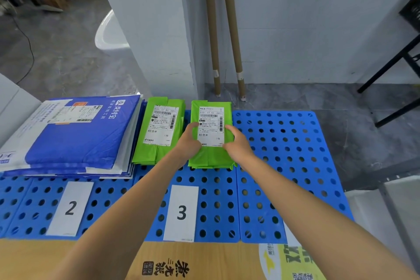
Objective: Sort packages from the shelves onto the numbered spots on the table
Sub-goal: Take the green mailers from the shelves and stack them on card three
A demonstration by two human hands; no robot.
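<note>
Cards are seen low on the blue perforated desk [284,154]: card "2" [70,208] and card "3" [181,212]. At centre frame, above card "3", a green package [204,159] labelled "棕色M" and "1件" is gripped at its side edges by the left hand [189,141] and right hand [236,143]. A second green package [159,154] lies just left, beside stacked blue mailers [79,143] marked "支付宝".

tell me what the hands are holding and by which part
The right green package: left hand grips its left edge, right hand its right edge, beside the label.
</note>
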